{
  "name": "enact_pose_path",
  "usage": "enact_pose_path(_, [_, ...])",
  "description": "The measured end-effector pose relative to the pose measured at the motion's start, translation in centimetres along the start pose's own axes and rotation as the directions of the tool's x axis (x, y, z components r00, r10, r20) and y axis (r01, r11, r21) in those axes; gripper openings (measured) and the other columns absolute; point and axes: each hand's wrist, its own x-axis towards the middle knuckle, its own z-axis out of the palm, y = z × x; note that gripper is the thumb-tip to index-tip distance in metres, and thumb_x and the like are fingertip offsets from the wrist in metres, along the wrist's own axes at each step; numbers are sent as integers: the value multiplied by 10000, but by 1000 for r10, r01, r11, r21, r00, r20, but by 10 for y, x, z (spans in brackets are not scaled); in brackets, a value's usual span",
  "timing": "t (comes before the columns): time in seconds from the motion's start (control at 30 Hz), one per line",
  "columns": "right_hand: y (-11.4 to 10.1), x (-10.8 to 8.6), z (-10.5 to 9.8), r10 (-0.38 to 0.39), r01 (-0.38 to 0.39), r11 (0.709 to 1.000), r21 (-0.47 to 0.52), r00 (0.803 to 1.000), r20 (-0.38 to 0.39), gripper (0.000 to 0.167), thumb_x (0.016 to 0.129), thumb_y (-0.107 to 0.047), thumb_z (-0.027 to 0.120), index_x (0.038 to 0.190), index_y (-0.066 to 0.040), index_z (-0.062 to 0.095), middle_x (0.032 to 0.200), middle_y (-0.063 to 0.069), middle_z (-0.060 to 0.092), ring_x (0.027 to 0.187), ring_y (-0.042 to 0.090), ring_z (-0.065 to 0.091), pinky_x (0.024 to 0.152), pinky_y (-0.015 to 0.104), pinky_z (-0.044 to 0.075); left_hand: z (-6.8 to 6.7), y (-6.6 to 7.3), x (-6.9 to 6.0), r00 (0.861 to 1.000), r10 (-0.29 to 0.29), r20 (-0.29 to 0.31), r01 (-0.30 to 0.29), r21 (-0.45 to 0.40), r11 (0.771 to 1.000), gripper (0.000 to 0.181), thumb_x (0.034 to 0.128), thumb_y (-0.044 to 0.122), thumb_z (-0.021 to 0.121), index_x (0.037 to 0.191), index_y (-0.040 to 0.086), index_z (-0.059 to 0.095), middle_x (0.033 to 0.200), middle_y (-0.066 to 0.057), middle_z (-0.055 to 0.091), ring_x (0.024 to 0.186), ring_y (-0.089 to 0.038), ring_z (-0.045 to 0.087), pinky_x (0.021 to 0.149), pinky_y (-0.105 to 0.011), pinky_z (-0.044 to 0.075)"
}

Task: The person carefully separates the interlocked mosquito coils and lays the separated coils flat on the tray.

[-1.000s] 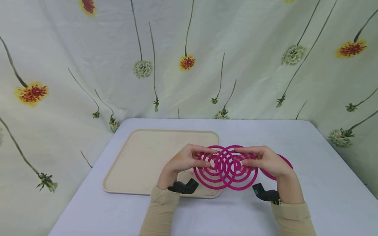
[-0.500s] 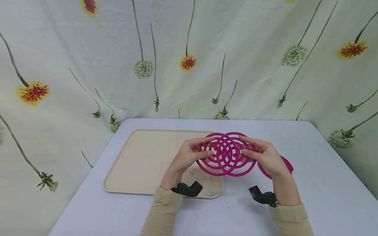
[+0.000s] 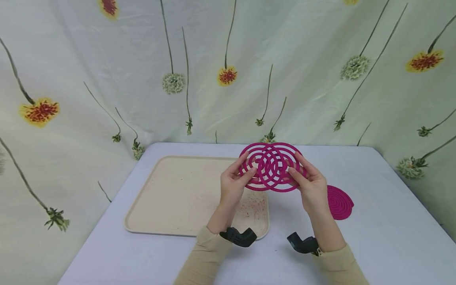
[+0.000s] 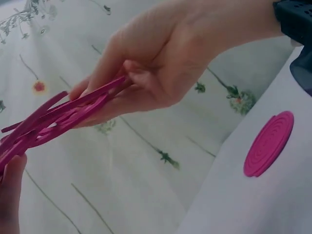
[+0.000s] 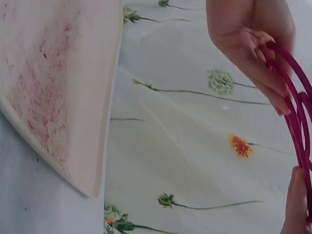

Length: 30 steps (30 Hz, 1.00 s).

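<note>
Between both grips: magenta ring piece point(image 3: 271, 167), held up above the surface point(image 3: 270, 261).
Left grip point(image 3: 232, 185): pinched on its left side.
Right grip point(image 3: 313, 187): pinched on its right side.
Cut off: the piece, in both wrist views.
Coiled disc point(image 3: 341, 202): left edge hidden by the right wrist point(image 3: 323, 226).
Tray point(image 3: 185, 190): beige, pink-flecked.
Backdrop point(image 3: 299, 39): flower-printed cloth.

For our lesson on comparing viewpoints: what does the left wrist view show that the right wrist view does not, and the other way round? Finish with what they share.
Only the left wrist view: the coiled pink disc lying on the table, and the black wrist device.

Only the right wrist view: part of the beige tray, with pink specks on it.

Both: parts of the left hand and right hand holding the pink ringed piece, the flower-printed cloth and some white table.
</note>
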Motion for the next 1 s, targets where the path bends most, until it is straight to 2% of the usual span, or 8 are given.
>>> enact_pose_path(0.13, [0,1,-2,22,-22,1000,-20,1000,-13,492,873,-71,650,1346,-108,523,1126,-12,640,972,120,652,778,276,524,-5,-1,2,998,-20,63,21,-13,1000,429,874,44,647,1293,31,559,1214,-158,598,1087,-304,597,835,-346,518])
enact_pose_path(0.23, [-7,4,-18,41,-7,982,-191,983,177,496,881,-79,648,1354,-66,501,1163,14,588,987,112,630,785,276,530,-22,5,6,966,-55,254,45,44,998,425,869,9,643,1284,0,553,1208,-164,590,1026,-264,624,828,-345,526])
enact_pose_path(0.3, [-11,5,-31,66,52,950,-309,931,359,476,873,-49,650,1325,-17,505,1181,49,557,1004,128,605,773,298,544,-34,10,9,906,-88,414,58,85,995,442,852,-46,636,1282,-35,532,1223,-181,569,999,-258,622,819,-365,531])
enact_pose_path(0.43, [-15,8,-46,183,115,911,-395,747,639,422,827,-5,669,1228,44,544,1172,131,545,987,201,597,744,381,561,-48,16,11,751,-173,637,72,183,981,478,818,-78,656,1274,-78,510,1225,-199,547,994,-295,613,810,-397,536])
enact_pose_path(0.5, [-14,9,-46,206,109,910,-399,718,665,403,816,-7,679,1201,46,569,1139,142,562,964,216,606,733,398,563,-50,16,11,722,-191,665,72,202,977,483,812,-74,666,1271,-82,515,1208,-208,560,992,-315,614,813,-405,534])
enact_pose_path(0.57, [-13,8,-45,188,112,911,-398,745,640,400,815,-9,684,1195,49,577,1118,117,578,957,210,606,730,381,564,-49,16,11,738,-187,648,74,199,977,490,812,-67,671,1278,-69,520,1200,-201,570,1003,-321,615,809,-408,535])
enact_pose_path(0.7, [-11,7,-38,113,120,912,-392,845,522,437,819,-2,683,1232,61,557,1055,66,591,916,185,614,722,326,563,-42,17,10,798,-146,585,69,152,986,507,828,-60,655,1312,-36,506,1245,-187,554,1038,-318,603,815,-418,529])
enact_pose_path(1.0, [-11,3,-28,67,58,948,-312,924,376,434,862,-27,655,1286,-62,575,1101,22,583,906,122,648,742,279,547,-30,16,5,908,-113,403,61,139,988,489,835,-17,670,1305,3,535,1236,-190,561,1026,-307,616,810,-393,531])
